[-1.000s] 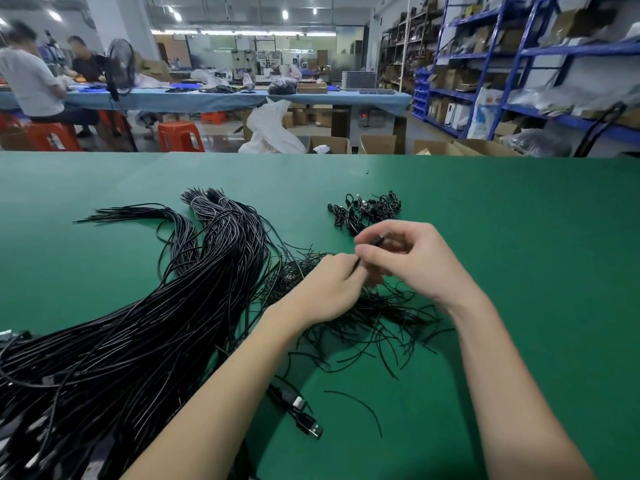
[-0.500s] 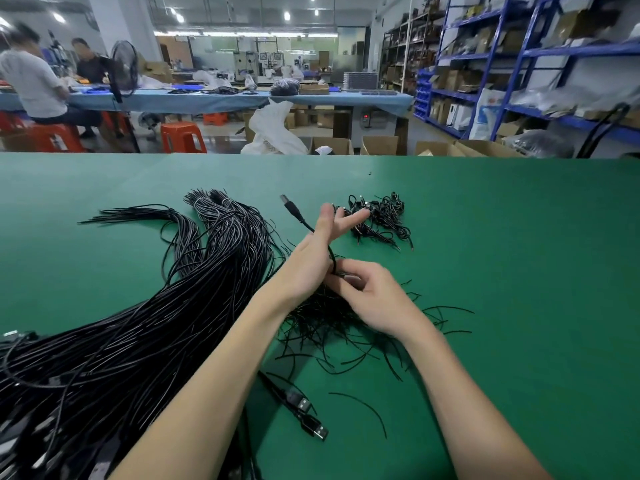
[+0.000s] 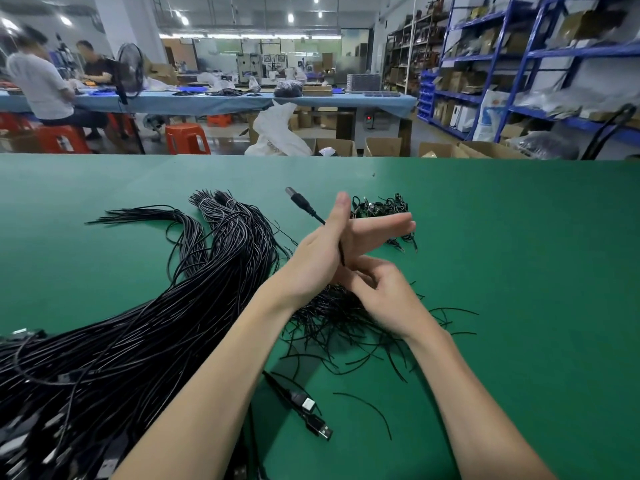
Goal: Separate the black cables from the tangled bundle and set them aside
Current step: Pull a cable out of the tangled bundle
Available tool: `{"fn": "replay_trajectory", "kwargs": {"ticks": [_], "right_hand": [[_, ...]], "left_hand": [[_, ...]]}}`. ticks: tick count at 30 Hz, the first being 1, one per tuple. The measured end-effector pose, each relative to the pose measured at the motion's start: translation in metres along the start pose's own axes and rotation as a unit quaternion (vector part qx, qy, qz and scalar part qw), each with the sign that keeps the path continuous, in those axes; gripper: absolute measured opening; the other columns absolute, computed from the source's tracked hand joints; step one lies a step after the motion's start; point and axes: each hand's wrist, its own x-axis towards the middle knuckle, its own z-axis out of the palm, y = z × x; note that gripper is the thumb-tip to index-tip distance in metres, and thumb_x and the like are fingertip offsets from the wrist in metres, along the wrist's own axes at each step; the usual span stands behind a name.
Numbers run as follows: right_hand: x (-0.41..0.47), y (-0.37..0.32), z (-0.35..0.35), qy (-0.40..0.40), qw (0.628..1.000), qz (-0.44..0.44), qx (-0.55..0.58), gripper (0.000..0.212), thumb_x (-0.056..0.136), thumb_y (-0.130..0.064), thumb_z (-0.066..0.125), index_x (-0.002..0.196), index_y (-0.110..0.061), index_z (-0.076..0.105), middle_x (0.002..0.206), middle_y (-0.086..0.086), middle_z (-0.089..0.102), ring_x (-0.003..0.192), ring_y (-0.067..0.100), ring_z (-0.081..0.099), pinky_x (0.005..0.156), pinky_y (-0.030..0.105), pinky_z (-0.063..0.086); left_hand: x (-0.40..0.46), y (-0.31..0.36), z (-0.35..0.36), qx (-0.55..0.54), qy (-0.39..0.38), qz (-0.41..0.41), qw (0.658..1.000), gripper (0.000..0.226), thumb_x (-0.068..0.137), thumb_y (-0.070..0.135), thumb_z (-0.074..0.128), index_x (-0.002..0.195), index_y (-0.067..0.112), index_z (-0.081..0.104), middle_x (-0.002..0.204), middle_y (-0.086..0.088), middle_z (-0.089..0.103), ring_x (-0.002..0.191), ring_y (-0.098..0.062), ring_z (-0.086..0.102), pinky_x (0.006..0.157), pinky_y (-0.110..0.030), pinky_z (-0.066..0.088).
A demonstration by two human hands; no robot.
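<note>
A thick tangled bundle of black cables (image 3: 138, 323) runs from the near left to the table's middle. My left hand (image 3: 332, 247) is raised above the table with thumb and fingers straight. One black cable (image 3: 304, 206) crosses the web of its thumb, its plug sticking up to the far left. Just below, my right hand (image 3: 381, 292) has its fingers curled and pinches the same cable's lower part. Under both hands lies a loose heap of thin black strands (image 3: 346, 327). A small pile of coiled black cables (image 3: 381, 206) lies beyond the left fingers.
Two USB plugs (image 3: 308, 410) lie between my forearms near the front. The green table (image 3: 519, 271) stretches to the right. Beyond its far edge are cardboard boxes, blue shelves, orange stools and people seated at another table.
My hands were pinching together low over the strands. My left hand has since risen and straightened its fingers, the cable's plug now points up and away, and my right hand moved beneath it.
</note>
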Motion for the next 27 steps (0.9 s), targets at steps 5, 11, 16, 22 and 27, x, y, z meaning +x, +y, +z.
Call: {"fn": "replay_trajectory", "kwargs": {"ticks": [5, 11, 16, 22, 27], "right_hand": [[0.021, 0.014, 0.001, -0.054, 0.981, -0.013, -0.187, 0.055, 0.099, -0.06, 0.045, 0.117, -0.017, 0.075, 0.122, -0.001, 0.073, 0.115, 0.017, 0.063, 0.098, 0.031, 0.047], [0.028, 0.009, -0.028, -0.072, 0.973, -0.04, -0.214, 0.038, 0.099, -0.056, 0.055, 0.087, -0.029, 0.078, 0.085, -0.014, 0.07, 0.082, 0.001, 0.062, 0.077, 0.018, 0.046], [0.016, 0.007, -0.041, -0.054, 0.986, -0.001, -0.158, 0.046, 0.093, -0.07, 0.051, 0.082, -0.034, 0.078, 0.049, -0.004, 0.044, 0.045, 0.011, 0.036, 0.048, 0.026, 0.031], [0.017, -0.001, -0.033, -0.142, 0.988, 0.064, -0.004, 0.052, 0.1, -0.056, 0.041, 0.082, -0.023, 0.078, 0.074, -0.014, 0.067, 0.074, 0.0, 0.055, 0.082, 0.017, 0.041], [0.025, -0.003, -0.015, -0.174, 0.963, 0.081, -0.188, 0.039, 0.098, -0.061, 0.054, 0.081, -0.037, 0.079, 0.08, 0.003, 0.074, 0.08, 0.015, 0.067, 0.091, 0.038, 0.05]], "left_hand": [[0.002, 0.005, -0.004, -0.008, -0.009, 0.006, 1.0, 0.081, 0.103, 0.063, 0.01, 0.137, 0.01, 0.062, 0.139, -0.007, 0.062, 0.137, -0.019, 0.052, 0.119, -0.033, 0.033], [-0.005, 0.013, -0.028, -0.092, 0.0, 0.042, 0.995, 0.084, 0.105, 0.054, 0.0, 0.134, 0.006, 0.062, 0.139, -0.012, 0.062, 0.137, -0.025, 0.052, 0.11, -0.03, 0.043], [-0.003, 0.013, -0.036, -0.128, 0.012, 0.056, 0.99, 0.08, 0.106, 0.053, 0.003, 0.131, 0.01, 0.066, 0.138, -0.011, 0.063, 0.135, -0.025, 0.053, 0.108, -0.031, 0.046], [-0.006, 0.004, -0.049, -0.172, 0.065, 0.063, 0.981, 0.078, 0.106, 0.053, 0.004, 0.13, 0.01, 0.066, 0.138, -0.013, 0.062, 0.135, -0.024, 0.054, 0.109, -0.033, 0.046], [-0.004, -0.001, -0.044, -0.135, 0.037, 0.044, 0.989, 0.08, 0.105, 0.055, 0.002, 0.132, 0.012, 0.064, 0.139, -0.011, 0.061, 0.135, -0.025, 0.054, 0.109, -0.032, 0.045]]}}
